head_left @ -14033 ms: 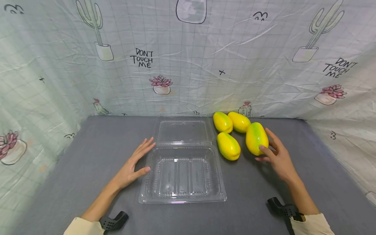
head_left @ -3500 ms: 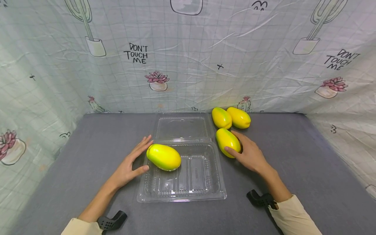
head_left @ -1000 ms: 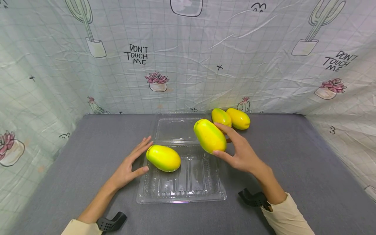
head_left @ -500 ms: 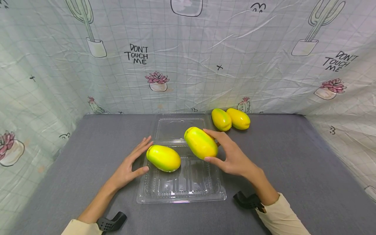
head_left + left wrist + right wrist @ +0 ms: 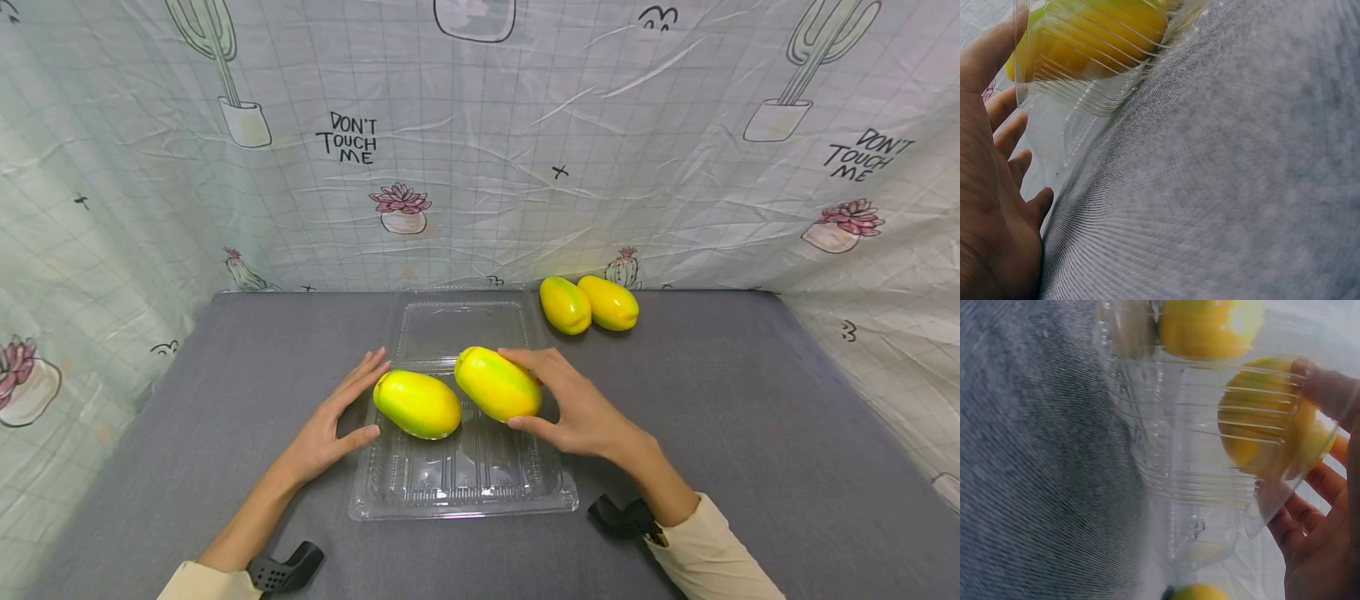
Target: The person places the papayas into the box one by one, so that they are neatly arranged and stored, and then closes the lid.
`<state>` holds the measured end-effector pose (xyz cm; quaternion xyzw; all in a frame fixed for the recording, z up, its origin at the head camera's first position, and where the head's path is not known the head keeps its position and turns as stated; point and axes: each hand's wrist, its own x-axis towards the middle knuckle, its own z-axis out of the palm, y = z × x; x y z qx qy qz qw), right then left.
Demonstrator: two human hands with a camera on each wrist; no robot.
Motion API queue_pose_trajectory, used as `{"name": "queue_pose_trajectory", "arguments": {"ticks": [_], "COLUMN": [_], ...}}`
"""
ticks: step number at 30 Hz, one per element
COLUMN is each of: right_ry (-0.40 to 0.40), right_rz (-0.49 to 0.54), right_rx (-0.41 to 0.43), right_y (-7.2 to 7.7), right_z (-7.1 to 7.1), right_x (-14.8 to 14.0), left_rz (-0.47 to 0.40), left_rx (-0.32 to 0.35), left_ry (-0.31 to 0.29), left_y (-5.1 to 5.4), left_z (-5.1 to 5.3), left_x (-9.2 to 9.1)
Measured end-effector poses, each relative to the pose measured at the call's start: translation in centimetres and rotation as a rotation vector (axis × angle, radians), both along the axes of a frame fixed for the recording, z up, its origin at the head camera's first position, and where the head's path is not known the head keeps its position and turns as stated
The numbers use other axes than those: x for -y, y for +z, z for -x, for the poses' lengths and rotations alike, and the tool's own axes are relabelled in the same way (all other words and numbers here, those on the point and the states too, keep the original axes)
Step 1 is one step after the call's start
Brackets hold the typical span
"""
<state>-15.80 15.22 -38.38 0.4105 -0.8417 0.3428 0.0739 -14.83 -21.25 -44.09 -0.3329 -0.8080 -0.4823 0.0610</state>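
Observation:
A clear plastic box [image 5: 465, 500] lies unfolded on the grey table, its lid [image 5: 465, 329] flat behind it. One yellow-green mango [image 5: 417, 405] lies in the box's left part. My right hand [image 5: 588, 408] grips a second mango [image 5: 498, 384] between thumb and fingers over the box's right part; whether it touches the bottom I cannot tell. My left hand [image 5: 326, 433] rests at the box's left edge, fingers spread. In the left wrist view the box wall stands beside my left hand [image 5: 997, 169]; in the right wrist view my right hand [image 5: 1322, 506] is partly behind the clear wall.
Two more mangoes [image 5: 566, 306] [image 5: 608, 303] lie side by side on the table at the back, right of the lid. A printed curtain [image 5: 480, 225] hangs behind the table and along both sides. A black wrist device [image 5: 288, 568] sits below my left hand.
My right hand has taken the second mango from the table beside the box, carried it left over the box and lowered it. My left hand and the first mango have stayed put in recent frames.

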Motion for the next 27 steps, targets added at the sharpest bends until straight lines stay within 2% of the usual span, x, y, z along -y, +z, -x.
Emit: {"name": "queue_pose_trajectory", "arguments": {"ticks": [16, 27], "right_ry": [0.021, -0.001], "right_rz": [-0.090, -0.131], "right_rx": [-0.050, -0.017], "right_y": [-0.71, -0.59], "right_z": [-0.01, -0.26], "right_x": [0.56, 0.61], "left_rz": [0.004, 0.000], "left_rx": [-0.004, -0.007], "left_ry": [0.005, 0.000], "left_y": [0.00, 0.07], "left_z": [-0.07, -0.09], "left_x": [-0.03, -0.09]}}
